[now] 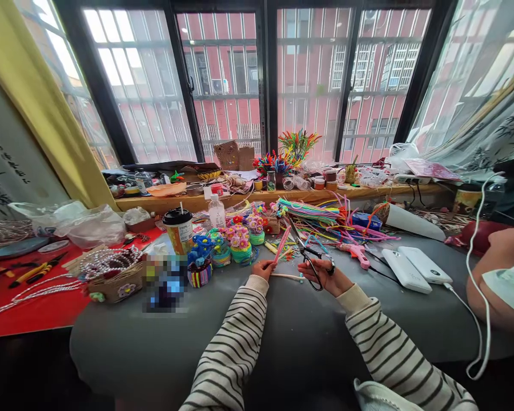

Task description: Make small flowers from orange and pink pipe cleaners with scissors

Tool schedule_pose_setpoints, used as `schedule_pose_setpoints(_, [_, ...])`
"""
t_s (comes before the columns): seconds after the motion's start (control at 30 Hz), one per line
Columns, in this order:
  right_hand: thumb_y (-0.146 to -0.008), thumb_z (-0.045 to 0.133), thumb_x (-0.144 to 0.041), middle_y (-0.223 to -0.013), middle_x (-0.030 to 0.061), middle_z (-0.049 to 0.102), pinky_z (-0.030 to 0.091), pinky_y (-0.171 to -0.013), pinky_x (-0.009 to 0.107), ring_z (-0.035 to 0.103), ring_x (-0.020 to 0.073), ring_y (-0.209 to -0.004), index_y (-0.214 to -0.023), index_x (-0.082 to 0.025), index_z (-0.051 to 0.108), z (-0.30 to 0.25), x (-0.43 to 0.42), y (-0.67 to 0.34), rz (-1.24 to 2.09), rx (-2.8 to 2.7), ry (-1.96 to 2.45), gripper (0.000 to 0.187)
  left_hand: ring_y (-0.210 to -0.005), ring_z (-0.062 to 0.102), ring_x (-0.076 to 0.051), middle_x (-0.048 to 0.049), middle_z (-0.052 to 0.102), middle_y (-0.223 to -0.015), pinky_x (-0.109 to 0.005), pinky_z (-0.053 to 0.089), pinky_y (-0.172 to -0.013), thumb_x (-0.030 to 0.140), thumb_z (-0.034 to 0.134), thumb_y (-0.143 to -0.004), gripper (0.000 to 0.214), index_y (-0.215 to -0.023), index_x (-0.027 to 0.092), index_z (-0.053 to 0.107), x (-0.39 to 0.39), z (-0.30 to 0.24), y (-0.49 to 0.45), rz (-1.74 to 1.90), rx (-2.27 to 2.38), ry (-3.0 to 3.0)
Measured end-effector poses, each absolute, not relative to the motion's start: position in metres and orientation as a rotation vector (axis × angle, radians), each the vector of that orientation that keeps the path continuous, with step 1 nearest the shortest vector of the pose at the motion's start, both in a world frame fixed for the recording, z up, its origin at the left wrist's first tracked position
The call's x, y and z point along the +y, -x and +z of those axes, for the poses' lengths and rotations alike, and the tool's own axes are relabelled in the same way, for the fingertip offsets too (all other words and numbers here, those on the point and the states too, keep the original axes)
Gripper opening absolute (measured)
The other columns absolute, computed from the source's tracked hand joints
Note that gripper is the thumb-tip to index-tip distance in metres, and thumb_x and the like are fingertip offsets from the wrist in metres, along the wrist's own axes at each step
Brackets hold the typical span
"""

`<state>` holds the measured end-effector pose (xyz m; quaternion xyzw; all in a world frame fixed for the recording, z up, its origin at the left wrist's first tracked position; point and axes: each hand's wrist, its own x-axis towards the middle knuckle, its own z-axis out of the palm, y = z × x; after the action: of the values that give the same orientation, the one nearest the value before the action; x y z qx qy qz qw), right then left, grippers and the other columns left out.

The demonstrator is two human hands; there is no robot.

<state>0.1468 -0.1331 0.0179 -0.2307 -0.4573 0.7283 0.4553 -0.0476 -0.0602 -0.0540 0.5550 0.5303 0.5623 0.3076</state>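
Note:
My left hand (263, 269) is closed on a pink pipe cleaner (281, 243) that slants up and to the right. My right hand (323, 275) grips black-handled scissors (305, 249), fingers through the loops, blades open and pointing up-left toward the pink pipe cleaner. A pale stick (286, 277) lies on the grey table (291, 331) between the two hands. Both arms wear black-and-white striped sleeves.
Behind the hands lie a bundle of coloured pipe cleaners (312, 212), small flower pots (239, 244), a lidded cup (179, 229) and a basket of beads (111, 273). Two white power banks (413, 267) and a cable sit right. Another person's arm (497, 268) rests at the far right.

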Motion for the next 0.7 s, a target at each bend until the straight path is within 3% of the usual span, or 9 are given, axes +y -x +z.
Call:
schedule_pose_setpoints(0.23, [-0.066, 0.048, -0.032, -0.078, 0.0057, 0.06, 0.038, -0.077, 0.032, 0.054, 0.0176, -0.079, -0.069, -0.016, 0.056, 0.007, -0.132, -0.139, 1.778, -1.077, 0.533, 0.019, -0.044, 0.051, -0.008, 0.0009, 0.057, -0.053, -0.02, 0.044, -0.045, 0.026, 0.056, -0.055, 0.012, -0.06, 0.016, 0.062, -0.06, -0.055, 0.048, 1.457, 1.417, -1.537])
schedule_pose_setpoints(0.33, [-0.065, 0.05, -0.03, -0.07, 0.0035, 0.059, 0.039, -0.076, 0.033, 0.055, 0.0144, -0.067, -0.07, -0.016, 0.057, 0.003, -0.132, -0.134, 1.784, -1.025, 0.496, 0.017, -0.044, 0.051, -0.008, 0.0004, 0.057, -0.053, -0.02, 0.045, -0.046, 0.026, 0.056, -0.056, 0.013, -0.061, 0.016, 0.062, -0.06, -0.056, 0.048, 1.444, 1.434, -1.552])
schedule_pose_setpoints(0.5, [-0.067, 0.05, -0.029, -0.052, -0.0043, 0.048, 0.043, -0.069, 0.028, 0.039, 0.0035, -0.037, -0.069, -0.016, 0.057, -0.002, -0.133, -0.131, 1.783, -0.897, 0.453, 0.015, -0.044, 0.051, -0.008, 0.0006, 0.057, -0.054, -0.021, 0.045, -0.048, 0.027, 0.056, -0.056, 0.014, -0.061, 0.016, 0.062, -0.061, -0.056, 0.048, 1.43, 1.455, -1.574])
schedule_pose_setpoints(0.7, [-0.067, 0.049, -0.034, -0.049, -0.0055, 0.042, 0.042, -0.065, 0.027, 0.032, 0.0025, -0.034, -0.068, -0.016, 0.056, -0.003, -0.136, -0.132, 1.746, -0.965, 0.488, 0.019, -0.045, 0.051, -0.008, 0.0007, 0.056, -0.054, -0.021, 0.045, -0.047, 0.027, 0.055, -0.057, 0.014, -0.062, 0.016, 0.062, -0.06, -0.056, 0.049, 1.412, 1.482, -1.595])
